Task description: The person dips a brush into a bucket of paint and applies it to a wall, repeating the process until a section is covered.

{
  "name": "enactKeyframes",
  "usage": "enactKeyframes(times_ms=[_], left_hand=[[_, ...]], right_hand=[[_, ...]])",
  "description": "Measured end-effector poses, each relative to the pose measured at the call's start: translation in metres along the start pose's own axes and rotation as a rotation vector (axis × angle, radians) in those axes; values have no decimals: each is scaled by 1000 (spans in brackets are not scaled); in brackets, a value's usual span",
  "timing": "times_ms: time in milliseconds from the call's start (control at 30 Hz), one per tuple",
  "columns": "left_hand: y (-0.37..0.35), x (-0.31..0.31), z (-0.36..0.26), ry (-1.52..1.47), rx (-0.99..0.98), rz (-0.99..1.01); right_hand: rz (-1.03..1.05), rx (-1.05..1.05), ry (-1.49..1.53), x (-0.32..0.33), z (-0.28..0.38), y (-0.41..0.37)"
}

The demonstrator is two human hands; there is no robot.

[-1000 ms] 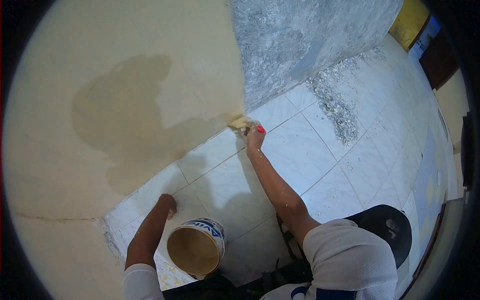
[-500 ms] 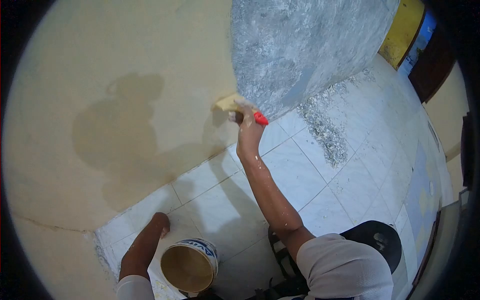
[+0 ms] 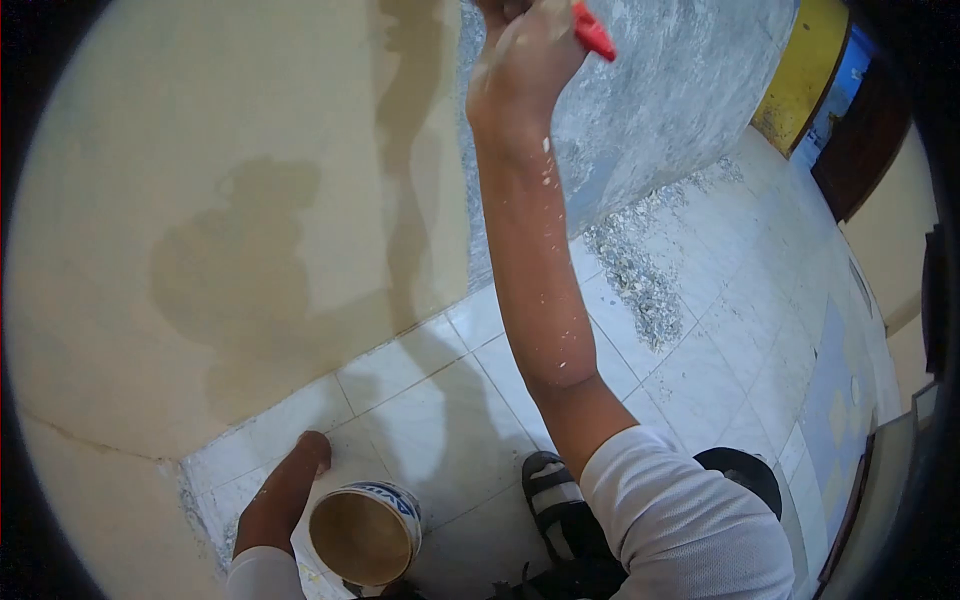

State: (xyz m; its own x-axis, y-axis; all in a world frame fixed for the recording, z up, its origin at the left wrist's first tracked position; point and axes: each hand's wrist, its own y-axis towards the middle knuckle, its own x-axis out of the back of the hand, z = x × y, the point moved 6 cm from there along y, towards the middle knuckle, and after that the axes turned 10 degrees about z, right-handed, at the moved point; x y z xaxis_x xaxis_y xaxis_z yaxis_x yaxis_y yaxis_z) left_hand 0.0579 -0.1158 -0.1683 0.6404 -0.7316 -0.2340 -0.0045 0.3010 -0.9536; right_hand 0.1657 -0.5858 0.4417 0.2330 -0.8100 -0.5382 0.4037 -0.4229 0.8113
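Observation:
My right hand (image 3: pixel 530 60) is raised at the top of the view, fingers wrapped round a tool with a red handle (image 3: pixel 594 32). The tool's working end is out of sight. Pale specks dot the forearm. Beside it is the wall, beige (image 3: pixel 330 90) on the left and bare grey (image 3: pixel 640 90) on the right. My left hand (image 3: pixel 319 451) hangs low at the left, above the floor tiles and near a bucket (image 3: pixel 408 503); its fingers are hidden.
Flaky debris (image 3: pixel 645 285) lies on the white tiled floor (image 3: pixel 420 370) along the grey wall. A sandalled foot (image 3: pixel 552 495) is right of the bucket. At the far right are a yellow wall (image 3: pixel 792 85) and a dark brown door (image 3: pixel 850 150).
My right hand has moved up the wall with the red-handled tool, whose pale end has gone out of sight. My left hand has hardly moved. More of the sandalled foot shows.

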Motion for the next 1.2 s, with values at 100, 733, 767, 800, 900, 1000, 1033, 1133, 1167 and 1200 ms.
enactKeyframes(times_ms=[100, 733, 767, 800, 900, 1000, 1033, 1133, 1167, 1200], left_hand=[[41, -7, 12, -140, 36, 65], [5, -4, -3, 41, 8, -108], [2, -4, -3, 25, 6, -115], [2, -5, -3, 14, 6, -125], [5, -3, -2, -7, 3, -144], [9, 0, 1, -16, 1, -153], [9, 1, 1, -21, 0, -159], [9, 1, 3, -34, 1, -177], [8, 0, 3, -42, 4, -182], [7, -1, 2, -44, 4, -190]], right_hand=[[-170, -95, -89, 44, -40, -55], [-733, -660, -588, 226, -86, -384], [-711, -626, -541, 222, -92, -370], [-645, -574, -554, 210, -92, -347], [-515, -428, -529, 158, -69, -261], [-445, -287, -414, 97, -47, -187], [-442, -258, -330, 82, -43, -165], [-413, -182, -151, 44, -33, -107], [-391, -165, -146, 35, -31, -89], [-368, -149, -143, 25, -28, -71]])
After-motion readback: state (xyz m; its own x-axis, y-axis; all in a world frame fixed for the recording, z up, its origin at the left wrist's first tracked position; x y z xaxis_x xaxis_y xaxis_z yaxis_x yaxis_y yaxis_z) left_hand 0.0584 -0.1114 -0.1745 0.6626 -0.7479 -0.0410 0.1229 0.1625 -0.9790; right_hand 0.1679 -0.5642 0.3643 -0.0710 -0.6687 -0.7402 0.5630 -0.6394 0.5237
